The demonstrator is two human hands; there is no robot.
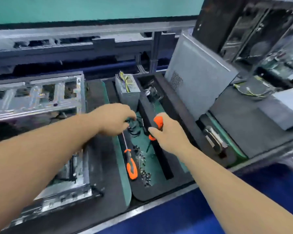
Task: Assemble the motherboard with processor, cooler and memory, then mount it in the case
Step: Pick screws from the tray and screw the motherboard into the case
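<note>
The right hand (167,132) has its fingers curled tight round the orange handle of a screwdriver (157,123), while the left hand (115,119) reaches down with fingers bent over a tangle of black cables (134,127); whether it grips them cannot be told. Both work over a green-floored slot in a black foam tray (161,154), where a second orange screwdriver (131,166) lies beside scattered screws (145,168). The open metal case (35,98) stands at the left, a grey side panel (196,81) leans at the right, a blue bench edge (269,179) runs nearest; no writing is legible.
</note>
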